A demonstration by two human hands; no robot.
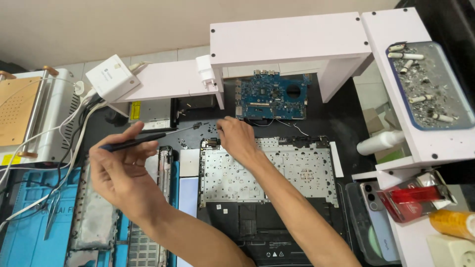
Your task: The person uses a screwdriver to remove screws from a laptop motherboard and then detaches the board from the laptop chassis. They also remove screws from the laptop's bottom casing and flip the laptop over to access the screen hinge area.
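Left hand (121, 170) is gripping a thin screwdriver (148, 138), tip pointing right. Right hand (237, 138) sits just past that tip, fingers pinched at the open laptop chassis (267, 173) corner.

Keyboard backplate (267, 170) matt grey metal; screwdriver (148, 138) handle probably dark plastic; shelf (292, 39) smooth white laminate.

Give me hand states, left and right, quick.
Left hand: closed around a dark screwdriver, held level.
Right hand: fingertips down at the top left corner of the opened laptop chassis; whether it grips anything cannot be told.
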